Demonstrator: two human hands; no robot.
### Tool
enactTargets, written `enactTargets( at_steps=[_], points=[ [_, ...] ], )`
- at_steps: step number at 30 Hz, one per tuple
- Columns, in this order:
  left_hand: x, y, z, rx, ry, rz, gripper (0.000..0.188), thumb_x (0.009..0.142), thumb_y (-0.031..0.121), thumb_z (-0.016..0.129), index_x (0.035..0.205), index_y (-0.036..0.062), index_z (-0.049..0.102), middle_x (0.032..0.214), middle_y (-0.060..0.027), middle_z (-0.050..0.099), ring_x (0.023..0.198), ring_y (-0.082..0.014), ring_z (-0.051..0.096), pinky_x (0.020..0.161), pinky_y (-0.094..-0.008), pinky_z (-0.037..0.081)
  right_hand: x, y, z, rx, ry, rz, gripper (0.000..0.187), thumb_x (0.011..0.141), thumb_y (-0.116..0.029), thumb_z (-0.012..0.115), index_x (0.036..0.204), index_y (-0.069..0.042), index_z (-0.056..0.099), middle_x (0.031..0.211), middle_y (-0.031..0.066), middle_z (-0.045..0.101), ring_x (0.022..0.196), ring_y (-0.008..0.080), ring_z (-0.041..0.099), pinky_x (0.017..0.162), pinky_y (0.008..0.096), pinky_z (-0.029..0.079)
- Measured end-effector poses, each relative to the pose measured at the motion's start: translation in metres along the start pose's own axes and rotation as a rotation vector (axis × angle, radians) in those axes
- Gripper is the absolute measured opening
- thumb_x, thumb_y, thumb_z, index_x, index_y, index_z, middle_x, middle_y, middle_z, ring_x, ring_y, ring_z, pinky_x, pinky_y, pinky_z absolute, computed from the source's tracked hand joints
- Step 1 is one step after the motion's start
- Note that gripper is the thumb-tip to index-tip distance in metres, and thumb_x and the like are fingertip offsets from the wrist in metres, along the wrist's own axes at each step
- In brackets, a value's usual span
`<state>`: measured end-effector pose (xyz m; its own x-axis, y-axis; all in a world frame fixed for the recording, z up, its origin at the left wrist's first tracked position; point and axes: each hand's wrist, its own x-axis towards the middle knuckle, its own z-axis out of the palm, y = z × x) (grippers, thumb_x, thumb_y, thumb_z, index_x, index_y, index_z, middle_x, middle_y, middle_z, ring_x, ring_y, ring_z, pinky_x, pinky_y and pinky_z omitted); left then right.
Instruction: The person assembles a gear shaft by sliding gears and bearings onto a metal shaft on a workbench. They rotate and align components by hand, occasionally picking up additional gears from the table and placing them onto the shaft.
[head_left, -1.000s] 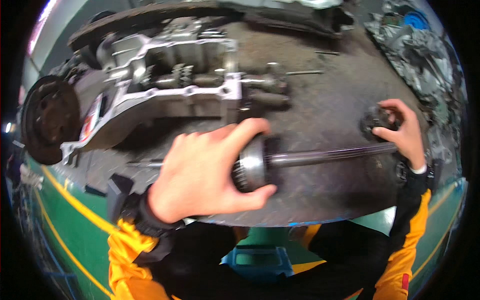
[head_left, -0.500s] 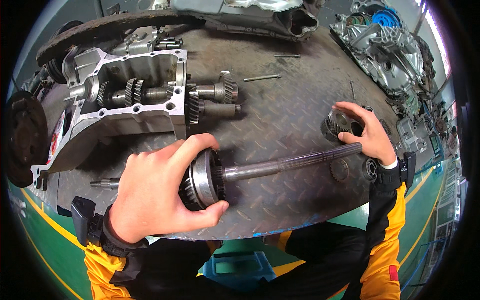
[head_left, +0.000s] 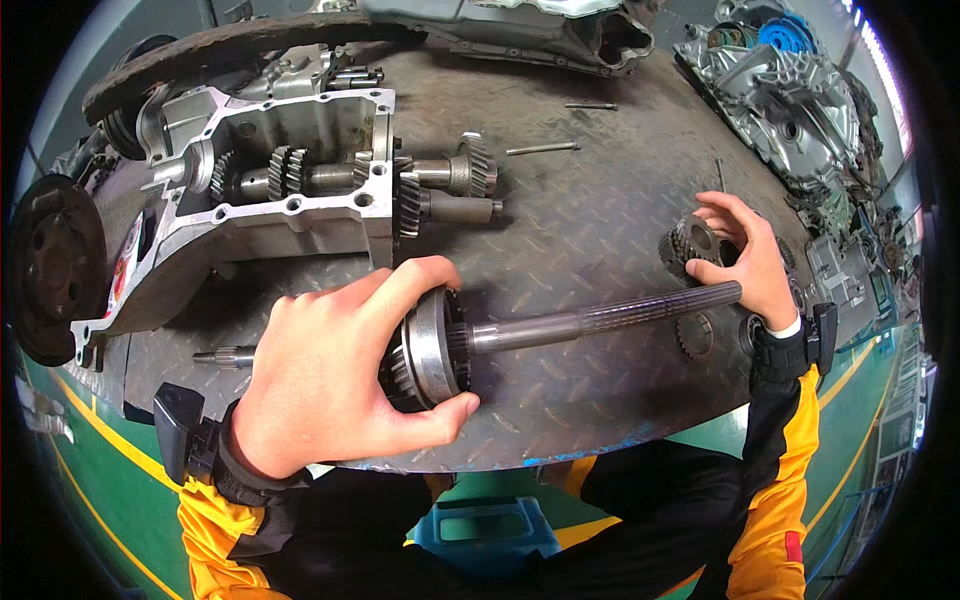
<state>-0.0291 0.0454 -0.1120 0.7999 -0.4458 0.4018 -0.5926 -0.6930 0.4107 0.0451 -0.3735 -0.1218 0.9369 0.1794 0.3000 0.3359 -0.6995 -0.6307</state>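
A long splined gear shaft (head_left: 600,312) lies across the near side of the table, its thin left end (head_left: 222,357) showing beyond my wrist. My left hand (head_left: 335,375) is wrapped round the synchronizer ring assembly (head_left: 432,348) on that shaft, thumb below and fingers over the top. Over on the right, my right hand (head_left: 755,262) grips a small dark steel gear (head_left: 695,240) between thumb and fingers, beyond the shaft's right end. Part of that gear is hidden by the hand. A toothed ring (head_left: 694,335) lies flat on the table, nearer than the shaft's tip.
An opened gearbox housing (head_left: 290,205) with geared shafts inside stands at the left. Loose bolts (head_left: 542,149) lie mid-table. Metal casings (head_left: 775,120) crowd the far right, another casing (head_left: 520,38) the back. Below the table edge is a blue stool (head_left: 485,530).
The whole view has shifted slightly, so things sit a little further right. The gear in my right hand has tilted somewhat. My left hand keeps its hold on the synchronizer ring assembly.
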Motion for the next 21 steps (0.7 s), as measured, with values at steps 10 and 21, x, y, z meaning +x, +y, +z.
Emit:
enactTargets(
  at_steps=[10, 21],
  points=[
    [0.0, 0.0041, -0.0077, 0.028, -0.128, -0.08, 0.073, 0.065, 0.041, 0.084, 0.125, 0.0078, 0.061, 0.094, -0.0148, 0.073, 0.085, -0.0381, 0.073, 0.076, -0.0411, 0.056, 0.0015, 0.0049, -0.0008, -0.075, -0.02, -0.07, 0.058, 0.074, -0.015, 0.085, 0.127, 0.001, 0.066, 0.124, 0.0127, 0.072, 0.117, 0.0214, 0.067, 0.106, 0.0351, 0.049],
    [0.0006, 0.004, -0.0072, 0.038, -0.119, -0.072, 0.071, 0.066, 0.041, 0.084, 0.124, 0.008, 0.062, 0.093, -0.0149, 0.072, 0.084, -0.0385, 0.073, 0.076, -0.0419, 0.056, 0.0009, 0.0055, -0.0013, -0.166, 0.002, -0.053, 0.06, 0.073, -0.008, 0.079, 0.13, 0.002, 0.064, 0.126, 0.0136, 0.072, 0.118, 0.0225, 0.067, 0.109, 0.0352, 0.048]
  ],
)
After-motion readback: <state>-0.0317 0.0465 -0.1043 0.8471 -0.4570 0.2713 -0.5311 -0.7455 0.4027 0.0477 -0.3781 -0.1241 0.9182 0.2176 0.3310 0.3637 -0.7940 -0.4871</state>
